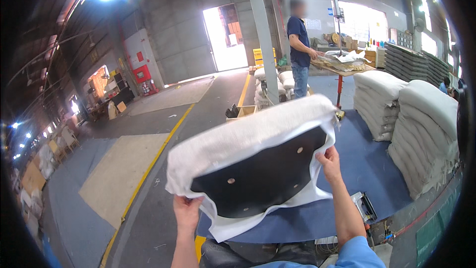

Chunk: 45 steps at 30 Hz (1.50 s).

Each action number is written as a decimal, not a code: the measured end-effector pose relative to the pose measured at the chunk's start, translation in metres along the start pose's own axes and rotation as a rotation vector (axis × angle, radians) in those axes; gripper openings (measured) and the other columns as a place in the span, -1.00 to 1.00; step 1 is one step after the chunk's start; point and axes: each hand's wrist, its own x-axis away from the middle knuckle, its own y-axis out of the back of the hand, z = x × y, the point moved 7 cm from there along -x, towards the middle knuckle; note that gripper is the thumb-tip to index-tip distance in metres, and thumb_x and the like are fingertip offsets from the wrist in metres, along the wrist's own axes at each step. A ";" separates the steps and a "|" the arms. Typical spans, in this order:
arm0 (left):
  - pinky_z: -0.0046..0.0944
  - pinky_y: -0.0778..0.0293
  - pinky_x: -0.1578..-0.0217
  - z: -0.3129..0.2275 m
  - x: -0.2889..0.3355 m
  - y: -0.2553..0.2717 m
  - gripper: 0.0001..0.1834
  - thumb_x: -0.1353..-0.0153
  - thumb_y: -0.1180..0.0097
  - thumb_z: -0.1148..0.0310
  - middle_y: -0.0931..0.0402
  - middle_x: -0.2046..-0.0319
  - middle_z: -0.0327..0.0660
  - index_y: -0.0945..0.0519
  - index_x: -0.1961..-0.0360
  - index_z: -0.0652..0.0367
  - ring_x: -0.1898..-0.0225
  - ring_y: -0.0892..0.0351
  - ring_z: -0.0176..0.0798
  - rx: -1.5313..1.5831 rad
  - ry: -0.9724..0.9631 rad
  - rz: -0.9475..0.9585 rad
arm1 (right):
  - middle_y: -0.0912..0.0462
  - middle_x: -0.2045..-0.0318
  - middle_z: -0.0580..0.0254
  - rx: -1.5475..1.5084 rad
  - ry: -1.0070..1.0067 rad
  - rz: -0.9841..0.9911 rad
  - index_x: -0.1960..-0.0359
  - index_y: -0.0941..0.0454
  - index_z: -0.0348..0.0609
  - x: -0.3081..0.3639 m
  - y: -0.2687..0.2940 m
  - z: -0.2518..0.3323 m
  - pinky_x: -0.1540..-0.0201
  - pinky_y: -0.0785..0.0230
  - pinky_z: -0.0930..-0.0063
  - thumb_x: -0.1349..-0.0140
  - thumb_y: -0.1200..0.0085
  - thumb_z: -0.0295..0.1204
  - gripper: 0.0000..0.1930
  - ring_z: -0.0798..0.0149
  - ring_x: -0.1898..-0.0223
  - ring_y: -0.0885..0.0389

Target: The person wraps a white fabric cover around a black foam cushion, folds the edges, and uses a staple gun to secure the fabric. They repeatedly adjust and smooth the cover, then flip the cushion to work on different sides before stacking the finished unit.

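A padded seat cushion (248,136) covered in white cloth is held up in front of me, tilted so its underside shows. That underside is a black board (267,173) with several round holes. Loose white cloth (292,201) hangs past the board's lower edge. My left hand (187,213) grips the cushion's left lower corner, fingers partly hidden under the cloth. At the right side, my right hand (329,165) pinches the cloth edge between thumb and fingers. A staple gun (364,206) lies on the blue table (359,168), near my right forearm.
Two tall stacks of white cushions (424,129) stand along the table's right side. Dark stacked panels (414,62) are behind them. Beyond the table a person (299,44) works at another bench (342,68), near a grey post (263,34). Yellow lines (153,164) mark the floor.
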 end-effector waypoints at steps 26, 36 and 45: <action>0.11 -0.31 -0.31 -0.158 -0.067 -0.186 -0.07 -0.13 -0.49 0.13 -0.48 -0.26 0.08 -0.35 -0.49 0.15 -0.30 -0.47 0.15 -1.149 -0.610 0.579 | -0.69 0.05 0.23 0.239 0.189 -0.415 -0.25 -0.55 -0.17 0.048 -0.012 0.013 0.13 -0.54 0.52 -0.38 -0.22 -0.52 -0.59 0.40 0.13 -0.67; 0.09 -0.36 -0.22 -0.158 -0.061 -0.194 -0.11 -0.08 -0.51 0.23 -0.52 -0.19 0.03 -0.41 -0.45 0.07 -0.22 -0.52 0.13 -1.178 -0.682 0.522 | -0.74 0.26 0.14 -0.620 -0.444 0.273 -0.22 -0.50 -0.29 0.053 -0.192 0.079 0.40 -0.57 0.51 -0.55 -0.11 -0.20 -0.58 0.32 0.44 -0.73; 0.10 -0.34 -0.22 -0.152 -0.057 -0.192 -0.12 -0.02 -0.51 0.31 -0.50 -0.20 -0.01 -0.45 -0.42 0.05 -0.22 -0.52 0.10 -1.207 -0.746 0.465 | -0.72 0.45 0.16 -0.684 -0.624 0.271 0.17 -0.58 -0.23 0.027 -0.220 0.067 0.57 -0.52 0.46 -0.54 -0.10 -0.04 -0.58 0.29 0.59 -0.67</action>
